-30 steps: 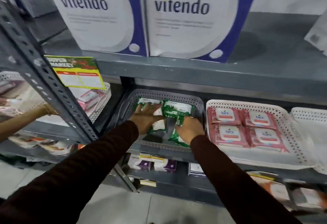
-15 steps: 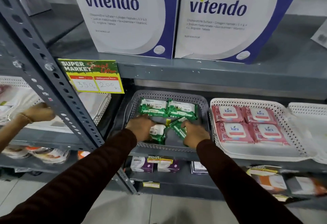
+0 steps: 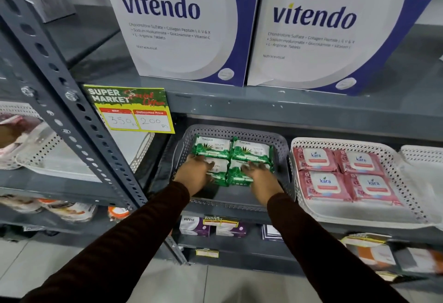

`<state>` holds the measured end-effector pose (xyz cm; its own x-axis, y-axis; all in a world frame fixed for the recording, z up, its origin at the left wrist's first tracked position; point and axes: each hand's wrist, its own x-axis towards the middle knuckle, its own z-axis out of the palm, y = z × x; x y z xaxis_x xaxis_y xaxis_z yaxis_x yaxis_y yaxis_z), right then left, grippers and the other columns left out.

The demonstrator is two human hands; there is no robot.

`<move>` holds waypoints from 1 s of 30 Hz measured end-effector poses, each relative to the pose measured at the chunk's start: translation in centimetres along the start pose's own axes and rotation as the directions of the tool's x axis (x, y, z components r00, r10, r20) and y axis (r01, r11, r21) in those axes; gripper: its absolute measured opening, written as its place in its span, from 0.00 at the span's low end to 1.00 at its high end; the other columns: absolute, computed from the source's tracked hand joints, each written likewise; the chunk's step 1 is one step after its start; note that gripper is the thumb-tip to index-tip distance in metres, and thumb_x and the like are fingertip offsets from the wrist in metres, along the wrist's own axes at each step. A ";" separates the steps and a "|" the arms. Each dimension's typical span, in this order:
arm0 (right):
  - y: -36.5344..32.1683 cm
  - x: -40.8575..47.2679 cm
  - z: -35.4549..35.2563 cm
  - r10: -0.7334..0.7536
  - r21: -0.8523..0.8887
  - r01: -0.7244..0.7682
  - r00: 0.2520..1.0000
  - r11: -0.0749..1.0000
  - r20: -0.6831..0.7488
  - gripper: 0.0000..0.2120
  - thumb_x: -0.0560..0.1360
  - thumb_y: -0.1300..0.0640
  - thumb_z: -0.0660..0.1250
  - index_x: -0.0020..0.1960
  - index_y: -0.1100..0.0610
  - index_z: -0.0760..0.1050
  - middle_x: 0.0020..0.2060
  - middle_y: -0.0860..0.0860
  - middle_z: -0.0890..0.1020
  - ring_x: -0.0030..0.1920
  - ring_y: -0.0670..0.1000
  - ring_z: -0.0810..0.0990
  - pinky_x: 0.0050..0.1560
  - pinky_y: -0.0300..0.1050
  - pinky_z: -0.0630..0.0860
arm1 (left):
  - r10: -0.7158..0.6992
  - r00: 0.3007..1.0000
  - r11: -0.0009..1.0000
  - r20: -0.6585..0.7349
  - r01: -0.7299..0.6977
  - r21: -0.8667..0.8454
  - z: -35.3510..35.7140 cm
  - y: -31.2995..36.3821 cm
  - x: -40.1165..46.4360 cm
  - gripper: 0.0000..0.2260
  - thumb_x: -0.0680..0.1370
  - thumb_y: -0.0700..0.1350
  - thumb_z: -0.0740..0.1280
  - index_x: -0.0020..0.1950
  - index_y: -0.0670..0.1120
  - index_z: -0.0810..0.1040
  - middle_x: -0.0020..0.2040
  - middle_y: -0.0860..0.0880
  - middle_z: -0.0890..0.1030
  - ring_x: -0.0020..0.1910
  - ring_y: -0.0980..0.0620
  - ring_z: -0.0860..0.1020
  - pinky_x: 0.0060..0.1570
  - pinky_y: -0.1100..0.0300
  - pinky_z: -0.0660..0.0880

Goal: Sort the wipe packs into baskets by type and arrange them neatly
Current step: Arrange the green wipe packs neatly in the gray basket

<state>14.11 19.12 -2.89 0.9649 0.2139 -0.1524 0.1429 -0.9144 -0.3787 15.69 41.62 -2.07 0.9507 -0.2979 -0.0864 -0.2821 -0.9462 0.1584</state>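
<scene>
Several green Origami wipe packs (image 3: 251, 150) lie in a two-by-two block inside the grey perforated basket (image 3: 281, 144) on the middle shelf. My left hand (image 3: 195, 173) lies flat on the front left green pack (image 3: 219, 167), covering most of it. My right hand (image 3: 262, 177) rests with spread fingers on the front right green pack (image 3: 237, 174). Neither hand is closed around a pack. To the right, several pink Kara wipe packs (image 3: 342, 175) lie in neat rows in a white basket (image 3: 359, 215).
Two large Vitendo boxes (image 3: 309, 27) stand on the shelf above. A yellow price tag (image 3: 134, 111) hangs from that shelf's edge. A slotted steel upright (image 3: 72, 120) stands at left, with a white basket (image 3: 36, 161) behind it. Small boxes (image 3: 194, 226) sit on the lower shelf.
The two front green packs, tilted and loose before, now lie flat and squared against the back pair. Both hands have moved from gripping them to pressing flat on top. The view has come closer.
</scene>
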 end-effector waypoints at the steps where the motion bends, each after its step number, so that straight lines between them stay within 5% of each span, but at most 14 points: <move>1: 0.2 0.3 0.0 -0.017 -0.013 0.018 1.000 1.000 0.020 0.43 0.69 0.82 0.54 0.77 0.49 0.60 0.79 0.50 0.55 0.79 0.59 0.46 0.77 0.55 0.49 | -0.001 1.000 1.000 0.002 0.001 -0.016 -0.1 0.0 0.1 0.22 0.78 0.50 0.68 0.71 0.50 0.71 0.72 0.41 0.70 0.71 0.39 0.63 0.69 0.48 0.66; 9: 2.1 0.6 -0.2 -0.071 0.131 0.057 0.992 0.990 0.106 0.36 0.75 0.74 0.59 0.75 0.44 0.62 0.78 0.46 0.55 0.79 0.55 0.44 0.78 0.52 0.44 | -0.008 1.000 0.989 -0.030 0.003 -0.148 0.3 -0.7 -0.1 0.22 0.77 0.51 0.69 0.70 0.50 0.73 0.73 0.44 0.69 0.73 0.40 0.59 0.72 0.46 0.61; 13: 1.1 0.8 -1.2 -0.037 0.237 0.006 0.991 0.972 0.128 0.29 0.78 0.53 0.65 0.76 0.47 0.61 0.79 0.46 0.51 0.79 0.52 0.40 0.78 0.59 0.39 | -0.044 0.992 0.976 -0.122 0.016 -0.218 -0.1 -0.4 1.2 0.22 0.79 0.60 0.61 0.67 0.48 0.75 0.73 0.49 0.68 0.72 0.44 0.59 0.71 0.47 0.61; 19: -0.2 4.5 -0.7 0.017 -0.134 -0.019 1.000 0.991 -0.014 0.31 0.81 0.41 0.47 0.80 0.52 0.44 0.80 0.54 0.46 0.79 0.56 0.42 0.77 0.61 0.40 | 0.004 0.999 1.000 -0.031 -0.003 0.021 0.2 1.0 3.9 0.26 0.83 0.55 0.47 0.79 0.47 0.48 0.80 0.49 0.42 0.77 0.42 0.38 0.73 0.44 0.38; 30: 0.8 5.2 0.4 -0.037 -0.204 0.043 0.999 0.978 0.033 0.31 0.80 0.37 0.42 0.80 0.49 0.47 0.80 0.53 0.47 0.79 0.57 0.43 0.76 0.63 0.39 | -0.099 0.992 0.990 0.081 0.090 0.110 2.1 0.7 5.3 0.26 0.83 0.55 0.43 0.79 0.48 0.44 0.80 0.48 0.44 0.78 0.44 0.42 0.75 0.43 0.41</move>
<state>19.11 19.67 -4.33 0.9511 0.2586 -0.1687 0.2260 -0.9554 -0.1902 20.30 39.10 -4.50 0.9604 -0.2122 -0.1806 -0.2082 -0.9772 0.0411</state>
